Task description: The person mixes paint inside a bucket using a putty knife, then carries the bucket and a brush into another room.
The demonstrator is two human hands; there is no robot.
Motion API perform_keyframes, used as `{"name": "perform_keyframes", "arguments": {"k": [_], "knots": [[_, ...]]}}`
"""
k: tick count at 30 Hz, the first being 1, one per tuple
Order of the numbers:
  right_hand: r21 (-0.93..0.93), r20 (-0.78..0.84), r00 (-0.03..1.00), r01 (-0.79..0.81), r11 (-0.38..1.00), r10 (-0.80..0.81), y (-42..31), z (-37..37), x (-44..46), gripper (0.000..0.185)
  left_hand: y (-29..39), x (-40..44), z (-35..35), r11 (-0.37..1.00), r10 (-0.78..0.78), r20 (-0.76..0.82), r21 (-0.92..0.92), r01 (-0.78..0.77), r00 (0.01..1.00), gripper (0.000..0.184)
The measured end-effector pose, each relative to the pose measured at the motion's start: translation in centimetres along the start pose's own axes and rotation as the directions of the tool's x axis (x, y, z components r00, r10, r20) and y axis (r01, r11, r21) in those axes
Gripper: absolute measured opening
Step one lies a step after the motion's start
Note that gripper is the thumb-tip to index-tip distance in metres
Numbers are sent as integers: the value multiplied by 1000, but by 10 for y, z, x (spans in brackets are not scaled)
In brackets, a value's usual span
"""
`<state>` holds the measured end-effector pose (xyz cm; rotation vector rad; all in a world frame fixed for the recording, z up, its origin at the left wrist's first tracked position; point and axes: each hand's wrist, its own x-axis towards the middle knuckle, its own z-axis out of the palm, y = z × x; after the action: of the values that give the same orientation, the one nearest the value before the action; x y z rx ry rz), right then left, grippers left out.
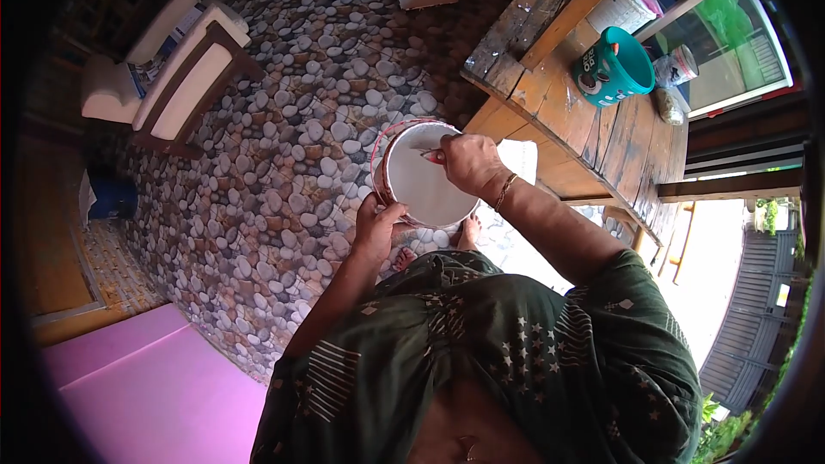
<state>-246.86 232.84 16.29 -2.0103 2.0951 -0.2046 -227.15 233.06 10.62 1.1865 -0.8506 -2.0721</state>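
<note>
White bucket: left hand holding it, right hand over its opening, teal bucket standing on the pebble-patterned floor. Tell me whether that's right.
One part is wrong: the head view shows the teal bucket standing on the wooden table, not the floor. The left hand does hold the white bucket, with the right hand over its opening.

home, by the looks of it | floor (301, 133) is done in pebble pattern | padded dark-framed chair (193, 86) is parked on it | beat-up wooden table (614, 142) is topped with a teal bucket (634, 69) | slatted fence (749, 314) and greenery (726, 436) are glimpsed outside
</note>
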Motion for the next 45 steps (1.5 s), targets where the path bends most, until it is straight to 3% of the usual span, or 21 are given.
{"name": "perform_keyframes", "arguments": {"k": [7, 11, 16, 21, 25, 31, 35, 38, 39, 45], "knots": [[32, 217, 976, -20, 999, 13, -24, -7, -22, 30, -11, 5, -7, 999, -41, 19, -30, 42, 999, 24], [122, 214, 976, -54, 991, 27, -37, 4, -18, 23, -14, 10, -13, 996, -86, 59, 0, 86, 995, 26], [64, 18, 1000, -1, 998, 0, -28, 0, 0, 18, -2, 0, -8, 995, -81, 43, -55, 84, 996, 28], [-32, 45, 999, 21, 999, -19, -8, 3, -7, 22, -4, 5, -12, 994, -59, 17, -96, 60, 998, 28], [87, 119, 992, 19, 996, -29, -20, 6, -25, 28, -5, 7, -11, 995, -53, 11, -90, 54, 999, 29], [192, 63, 998, -30, 981, 18, -37, 16, -19, 24, -5, 4, -13, 994, -84, 19, -72, 85, 996, 28], [67, -26, 998, 61, 996, -59, -21, 15, 1, 22, -3, 0, -14, 996, -75, 33, -46, 77, 997, 26], [-46, 39, 998, 43, 998, -41, -10, 13, 0, 29, 5, -3, -12, 996, -88, 26, -25, 89, 996, 23], [-37, 9, 998, 59, 998, -58, -10, 11, -5, 28, 6, -2, -13, 996, -81, 22, -31, 82, 996, 23], [73, 254, 966, -75, 994, 55, -25, 14, -26, 32, -5, 6, -15, 999, -37, -14, -17, 37, 999, 23]]}}
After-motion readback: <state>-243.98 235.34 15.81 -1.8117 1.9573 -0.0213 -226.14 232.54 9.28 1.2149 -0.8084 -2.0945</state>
